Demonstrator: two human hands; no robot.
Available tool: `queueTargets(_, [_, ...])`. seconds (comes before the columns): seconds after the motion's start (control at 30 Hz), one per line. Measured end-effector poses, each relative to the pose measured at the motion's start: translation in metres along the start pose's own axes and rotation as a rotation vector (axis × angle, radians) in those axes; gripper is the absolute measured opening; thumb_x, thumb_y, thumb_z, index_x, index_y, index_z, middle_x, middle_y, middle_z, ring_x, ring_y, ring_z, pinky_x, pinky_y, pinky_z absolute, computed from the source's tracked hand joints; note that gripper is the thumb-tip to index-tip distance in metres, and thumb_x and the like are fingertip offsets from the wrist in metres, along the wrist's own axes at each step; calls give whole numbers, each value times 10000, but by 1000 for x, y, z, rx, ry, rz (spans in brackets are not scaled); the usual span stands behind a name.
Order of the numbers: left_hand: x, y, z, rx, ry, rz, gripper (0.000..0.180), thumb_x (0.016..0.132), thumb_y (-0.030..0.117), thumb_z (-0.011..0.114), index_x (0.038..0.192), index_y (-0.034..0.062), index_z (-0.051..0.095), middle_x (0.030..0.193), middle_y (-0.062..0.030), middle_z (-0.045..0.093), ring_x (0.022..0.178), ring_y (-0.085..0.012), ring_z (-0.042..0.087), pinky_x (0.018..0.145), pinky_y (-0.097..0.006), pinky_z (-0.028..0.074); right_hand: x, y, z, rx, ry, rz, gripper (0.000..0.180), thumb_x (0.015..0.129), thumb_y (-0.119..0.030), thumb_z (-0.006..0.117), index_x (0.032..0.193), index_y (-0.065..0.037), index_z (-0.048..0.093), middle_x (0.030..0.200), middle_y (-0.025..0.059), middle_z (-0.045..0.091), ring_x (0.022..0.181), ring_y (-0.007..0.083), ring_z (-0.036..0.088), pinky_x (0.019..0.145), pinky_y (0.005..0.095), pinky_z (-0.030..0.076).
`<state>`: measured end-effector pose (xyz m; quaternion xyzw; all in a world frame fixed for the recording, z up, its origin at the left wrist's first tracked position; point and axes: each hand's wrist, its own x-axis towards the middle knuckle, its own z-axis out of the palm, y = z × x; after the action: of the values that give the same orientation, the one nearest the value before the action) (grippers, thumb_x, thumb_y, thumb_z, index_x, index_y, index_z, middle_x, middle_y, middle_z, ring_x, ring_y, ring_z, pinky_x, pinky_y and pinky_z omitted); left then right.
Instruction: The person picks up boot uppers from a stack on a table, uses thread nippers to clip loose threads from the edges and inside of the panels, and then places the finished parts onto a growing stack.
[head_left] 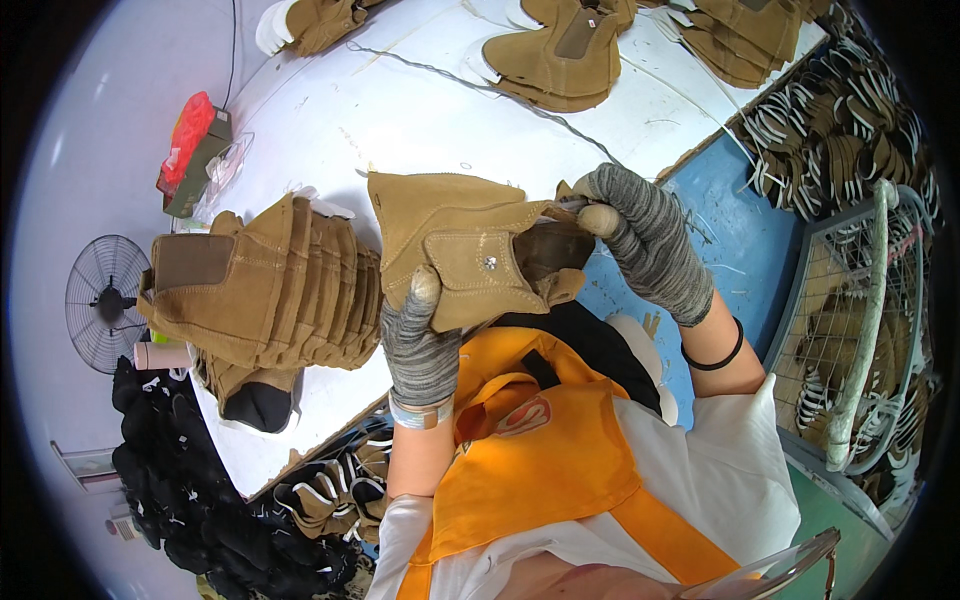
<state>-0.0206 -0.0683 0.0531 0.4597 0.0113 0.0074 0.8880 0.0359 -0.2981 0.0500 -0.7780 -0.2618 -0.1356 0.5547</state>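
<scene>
A tan suede shoe upper [455, 225] with a stitched flap, a silver stud and a dark lining is held up in front of my chest. My left hand [420, 345], in a grey knitted glove with bare fingertips, grips its lower left side, the thumb lying on the suede. At the upper's right-hand opening, my right hand [645, 235], gloved alike, pinches the edge between thumb and fingers. Whether a small tool is also in that pinch, I cannot make out. Just left of my left hand, a stack of similar tan uppers [290, 285] lies on the white table [330, 400].
More tan uppers [560, 60] lie along the table's far side, near a thin cord [480, 85]. A box with red plastic [190, 150] and a fan [108, 303] stand left. A wire cart [850, 330] holds pieces at right. Black items [190, 480] are heaped lower left.
</scene>
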Motion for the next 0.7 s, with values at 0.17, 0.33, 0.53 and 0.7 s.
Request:
queueTargets(0.17, [1,1,-6,-55,-68,-56,596,824,260,683,1297,9,422,1213,-126,522,1113,-255,520,961,-406,437,1,-4,-2,-21,-67,-5,318,882,-311,587,991,-11,593,872,118,621,827,227,629,729,314,518])
queueTargets(0.33, [1,-1,-8,-39,-44,-58,587,829,258,675,1297,9,421,1214,-125,521,1110,-255,522,952,-403,443,0,3,-4,-59,-27,-59,315,882,-311,587,1001,-20,592,884,116,620,807,222,633,705,302,523])
queueTargets(0.53, [2,-2,-6,-13,-5,-17,607,827,271,679,1302,4,412,1217,-124,516,1109,-256,519,947,-402,444,0,0,4,67,-3,-27,319,886,-323,578,1005,-27,592,847,105,618,792,224,635,710,299,524])
queueTargets(0.7, [3,0,-7,42,-23,-4,648,811,292,695,1309,-1,402,1222,-132,508,1110,-252,515,947,-397,442,3,0,-2,-12,-34,-68,336,875,-343,585,1006,-33,592,856,110,625,797,236,634,731,306,522])
